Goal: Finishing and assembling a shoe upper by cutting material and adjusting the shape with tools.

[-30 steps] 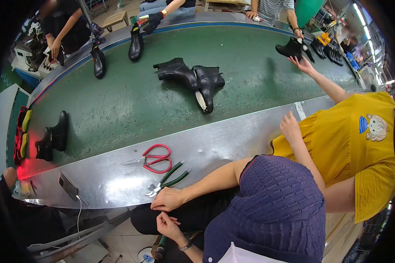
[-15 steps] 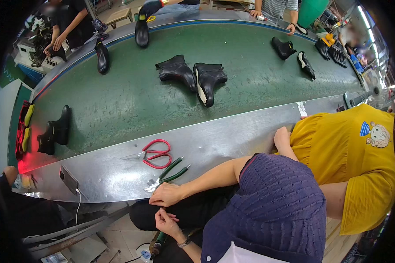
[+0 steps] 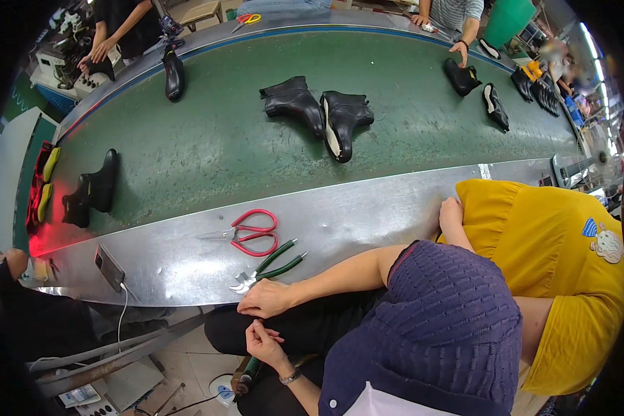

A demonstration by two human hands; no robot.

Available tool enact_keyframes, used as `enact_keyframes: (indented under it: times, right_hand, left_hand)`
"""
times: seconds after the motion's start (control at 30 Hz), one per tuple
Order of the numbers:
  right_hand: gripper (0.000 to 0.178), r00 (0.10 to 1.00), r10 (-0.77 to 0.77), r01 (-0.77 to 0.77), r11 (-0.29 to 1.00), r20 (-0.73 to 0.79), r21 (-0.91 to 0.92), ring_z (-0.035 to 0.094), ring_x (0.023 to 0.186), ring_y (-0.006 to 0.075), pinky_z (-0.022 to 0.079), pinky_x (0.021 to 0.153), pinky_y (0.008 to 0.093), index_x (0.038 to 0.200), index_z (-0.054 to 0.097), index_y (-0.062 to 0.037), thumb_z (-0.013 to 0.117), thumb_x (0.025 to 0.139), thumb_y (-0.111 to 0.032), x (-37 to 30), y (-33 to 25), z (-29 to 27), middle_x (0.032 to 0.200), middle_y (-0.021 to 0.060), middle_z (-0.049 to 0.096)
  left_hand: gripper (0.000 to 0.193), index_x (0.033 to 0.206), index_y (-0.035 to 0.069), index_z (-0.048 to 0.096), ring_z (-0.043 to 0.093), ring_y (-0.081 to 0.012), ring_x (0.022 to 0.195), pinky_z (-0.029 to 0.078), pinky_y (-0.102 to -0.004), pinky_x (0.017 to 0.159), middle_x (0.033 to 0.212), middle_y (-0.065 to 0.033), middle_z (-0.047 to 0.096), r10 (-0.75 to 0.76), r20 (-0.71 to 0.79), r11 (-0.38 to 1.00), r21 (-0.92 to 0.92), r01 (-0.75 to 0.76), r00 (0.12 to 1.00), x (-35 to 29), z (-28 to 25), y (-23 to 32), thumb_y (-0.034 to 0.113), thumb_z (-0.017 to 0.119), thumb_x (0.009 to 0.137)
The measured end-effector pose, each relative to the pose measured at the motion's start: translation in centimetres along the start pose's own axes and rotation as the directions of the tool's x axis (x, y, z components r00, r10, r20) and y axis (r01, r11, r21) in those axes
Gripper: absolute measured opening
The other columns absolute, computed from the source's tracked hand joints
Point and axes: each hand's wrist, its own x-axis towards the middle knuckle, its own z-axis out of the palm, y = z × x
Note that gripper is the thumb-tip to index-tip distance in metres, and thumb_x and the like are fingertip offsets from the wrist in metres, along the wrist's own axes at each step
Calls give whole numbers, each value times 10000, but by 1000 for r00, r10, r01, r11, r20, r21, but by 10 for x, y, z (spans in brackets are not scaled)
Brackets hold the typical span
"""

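My right hand, its fingers curled into a pinch, rests over my black-trousered leg at the metal table edge. Just below it my left hand, with a band on the wrist, is loosely closed. Whatever either may hold is too small or hidden. Nearest to my right hand lie green-handled pliers with their handles spread. Beyond them are red-handled scissors. On the green belt, two black boots touch in the middle; another pair of dark boots stands at the left.
A phone with a white cable leans at the left of the metal ledge. A person in yellow sits at my right. Across the belt, a co-worker's hand reaches to a black boot. Yellow-handled scissors lie on the far ledge.
The dark-gloved hand and the boot below it at the far edge are gone from view. The co-worker's hand at far right has moved down toward a boot. My hands keep their pose; the view shifts slightly.
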Motion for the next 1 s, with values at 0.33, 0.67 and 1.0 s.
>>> enact_keyframes:
  times: [0.33,0.67,1.0]
  right_hand:
    - [196,1000,13,-12,999,-21,48,664,759,313,529,666,400,932,691,-69,616,835,-222,1,0,2,812,130,683]
    - [193,1000,-1,1,1000,-6,0,675,762,286,539,653,375,957,688,-71,630,845,-217,5,-3,-1,843,107,696]
    - [192,1000,-4,4,1000,-11,-6,668,731,293,534,634,380,949,689,-73,630,845,-223,5,-5,-1,802,108,687]
  left_hand:
    - [255,870,-13,594,431,-43,390,323,-177,343,536,-30,534,-16,-10,1000,-14,16,1000,0,-1,3,210,542,981]
    - [244,883,-15,593,430,-41,385,322,-172,342,541,-32,542,1,-5,999,-45,-1,1000,1,-4,1,201,538,982]
    - [239,895,-19,593,435,-40,400,328,-172,355,557,-29,538,-4,-4,999,-40,4,1000,1,-6,2,199,545,979]
